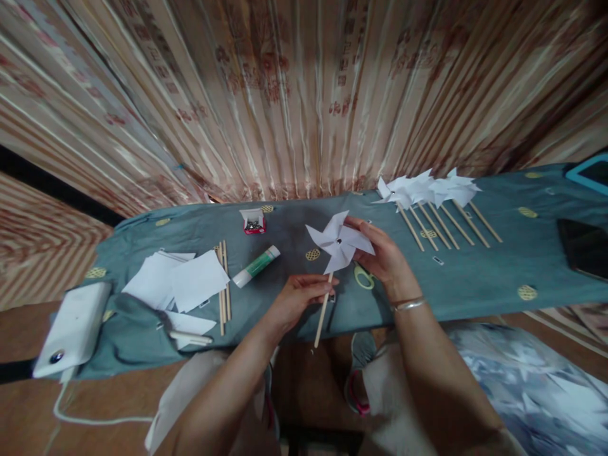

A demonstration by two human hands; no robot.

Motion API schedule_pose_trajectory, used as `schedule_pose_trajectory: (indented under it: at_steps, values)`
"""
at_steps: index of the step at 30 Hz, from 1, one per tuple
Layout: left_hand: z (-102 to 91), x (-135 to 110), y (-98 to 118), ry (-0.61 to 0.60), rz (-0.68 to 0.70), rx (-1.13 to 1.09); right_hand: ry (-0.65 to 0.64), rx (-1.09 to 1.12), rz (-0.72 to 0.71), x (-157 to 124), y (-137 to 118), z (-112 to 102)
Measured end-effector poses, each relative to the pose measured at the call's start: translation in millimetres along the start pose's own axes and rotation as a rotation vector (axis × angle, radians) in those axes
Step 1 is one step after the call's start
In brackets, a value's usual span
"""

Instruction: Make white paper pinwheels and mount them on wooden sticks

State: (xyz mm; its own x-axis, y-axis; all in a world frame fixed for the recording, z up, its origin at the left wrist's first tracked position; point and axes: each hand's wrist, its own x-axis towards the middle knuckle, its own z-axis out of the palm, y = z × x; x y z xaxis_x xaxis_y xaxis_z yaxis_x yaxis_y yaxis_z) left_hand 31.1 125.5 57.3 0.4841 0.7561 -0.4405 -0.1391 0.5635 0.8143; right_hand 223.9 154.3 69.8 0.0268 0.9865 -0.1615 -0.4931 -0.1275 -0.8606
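Pinching wooden stick, left hand held pinwheel; right hand cupped paper blades, finger closure unclear; hard squeeze risked creasing.

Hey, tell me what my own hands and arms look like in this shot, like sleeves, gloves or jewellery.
Your left hand and right hand are ungloved. Left forearm and right forearm show no sleeves. A slim, silver-coloured bracelet circles the right wrist; the left has none visible.
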Motion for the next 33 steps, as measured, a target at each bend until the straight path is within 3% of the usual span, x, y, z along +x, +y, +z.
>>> schedule_pose_trajectory:
  at_steps: [10, 21, 33]
  values:
    - [0.1, 0, 3, 0.022, 0.009, -0.023, 0.080, -0.029, 0.030, -6, -2, 4]
    - [0.5, 0, 7, 0.035, 0.055, -0.051, 0.056, 0.005, -0.038, -9, -1, 12]
    - [-0.1, 3, 7, 0.086, 0.096, -0.052, 0.051, -0.004, -0.075, -8, 13, 4]
